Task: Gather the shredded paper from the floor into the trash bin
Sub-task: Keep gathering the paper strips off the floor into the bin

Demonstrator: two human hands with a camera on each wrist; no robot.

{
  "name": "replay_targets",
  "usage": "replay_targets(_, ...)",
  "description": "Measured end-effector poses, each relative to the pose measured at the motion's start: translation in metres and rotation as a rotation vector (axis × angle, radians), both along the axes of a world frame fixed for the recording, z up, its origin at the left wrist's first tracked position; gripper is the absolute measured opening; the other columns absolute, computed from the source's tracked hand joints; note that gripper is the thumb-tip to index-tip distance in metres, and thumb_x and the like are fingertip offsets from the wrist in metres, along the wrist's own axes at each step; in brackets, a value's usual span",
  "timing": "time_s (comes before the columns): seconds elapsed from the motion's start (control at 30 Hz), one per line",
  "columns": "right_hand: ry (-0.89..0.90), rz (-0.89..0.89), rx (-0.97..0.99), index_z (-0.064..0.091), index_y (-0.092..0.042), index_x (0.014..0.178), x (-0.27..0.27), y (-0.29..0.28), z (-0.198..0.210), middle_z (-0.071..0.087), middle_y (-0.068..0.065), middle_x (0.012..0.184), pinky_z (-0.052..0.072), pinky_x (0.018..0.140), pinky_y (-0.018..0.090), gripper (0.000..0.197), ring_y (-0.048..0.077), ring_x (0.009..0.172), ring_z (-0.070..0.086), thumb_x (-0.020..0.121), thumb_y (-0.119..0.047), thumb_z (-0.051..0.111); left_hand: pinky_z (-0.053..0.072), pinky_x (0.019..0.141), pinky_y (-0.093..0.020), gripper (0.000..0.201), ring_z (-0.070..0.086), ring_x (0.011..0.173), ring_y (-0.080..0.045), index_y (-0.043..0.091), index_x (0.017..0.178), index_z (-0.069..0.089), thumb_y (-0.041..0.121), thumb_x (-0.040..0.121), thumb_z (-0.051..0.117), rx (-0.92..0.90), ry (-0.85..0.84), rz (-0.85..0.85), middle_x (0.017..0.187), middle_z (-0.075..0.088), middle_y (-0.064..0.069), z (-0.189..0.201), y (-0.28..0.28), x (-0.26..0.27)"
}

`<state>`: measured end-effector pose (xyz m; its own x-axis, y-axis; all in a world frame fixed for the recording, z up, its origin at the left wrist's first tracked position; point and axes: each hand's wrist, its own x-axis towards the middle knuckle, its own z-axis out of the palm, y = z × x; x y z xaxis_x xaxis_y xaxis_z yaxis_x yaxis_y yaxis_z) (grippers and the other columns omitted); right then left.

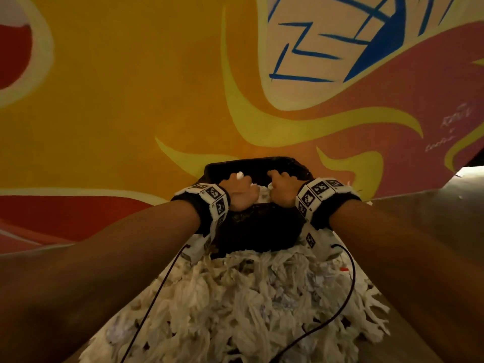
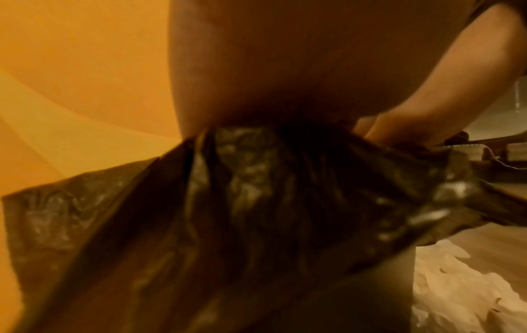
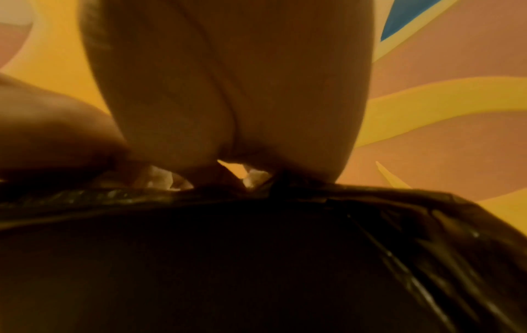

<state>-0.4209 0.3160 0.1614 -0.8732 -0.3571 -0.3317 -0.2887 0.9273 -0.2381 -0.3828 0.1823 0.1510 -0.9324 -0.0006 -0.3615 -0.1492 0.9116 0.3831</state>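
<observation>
A trash bin [image 1: 258, 162] lined with a black plastic bag [image 2: 228, 214] stands against the painted wall. Both my hands are over its opening, side by side. My left hand [image 1: 239, 191] and right hand [image 1: 281, 188] have their fingers curled round a clump of white shredded paper [image 1: 262, 191] held between them. In the right wrist view, paper bits [image 3: 159, 178] poke out under the palm, just above the bag's rim [image 3: 114, 196]. A large pile of shredded paper [image 1: 235, 297] lies on the floor in front of the bin, under my forearms.
The wall [image 1: 131, 100] behind the bin carries an orange, yellow and red mural. Black cables [image 1: 157, 292] run from my wristbands over the pile. A small red scrap [image 1: 344, 269] lies at the pile's right edge. Bare wooden floor [image 1: 432, 210] shows to the right.
</observation>
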Motion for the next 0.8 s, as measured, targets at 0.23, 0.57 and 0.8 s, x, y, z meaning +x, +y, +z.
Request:
replay_targets(0.23, -0.003, 0.034, -0.005, 0.059, 0.001, 0.121, -0.016, 0.011, -0.005, 0.063, 0.017, 0.099, 0.04, 0.057, 0.025, 0.031, 0.026, 0.076, 0.055, 0.096, -0.014, 0.051, 0.031, 0.048, -0.03, 0.052, 0.048, 0.06, -0.024, 0.006, 0.142, 0.014, 0.017, 0.1, 0.043, 0.135, 0.008, 0.086, 0.082, 0.05, -0.01, 0.0, 0.001, 0.002)
replay_targets(0.57, 0.05, 0.047, 0.158, 0.07, -0.011, 0.106, -0.035, 0.019, -0.01, 0.066, 0.011, 0.115, 0.054, 0.09, 0.043, 0.021, 0.033, 0.099, 0.062, 0.092, -0.02, 0.058, 0.046, 0.092, -0.046, 0.021, 0.049, 0.108, -0.033, 0.016, 0.108, 0.056, 0.023, 0.089, 0.061, -0.062, 0.078, 0.046, 0.112, 0.055, -0.01, -0.004, -0.003, -0.009)
replay_targets(0.8, -0.059, 0.079, 0.141, 0.06, 0.0, 0.124, -0.03, 0.011, -0.013, 0.058, 0.017, 0.13, 0.047, 0.1, 0.041, 0.034, 0.033, 0.115, 0.057, 0.098, -0.017, 0.046, 0.047, 0.074, -0.03, 0.01, 0.06, 0.101, -0.028, 0.015, 0.08, 0.062, 0.01, 0.087, 0.067, 0.03, 0.077, 0.043, 0.114, 0.062, -0.009, -0.006, 0.002, -0.012)
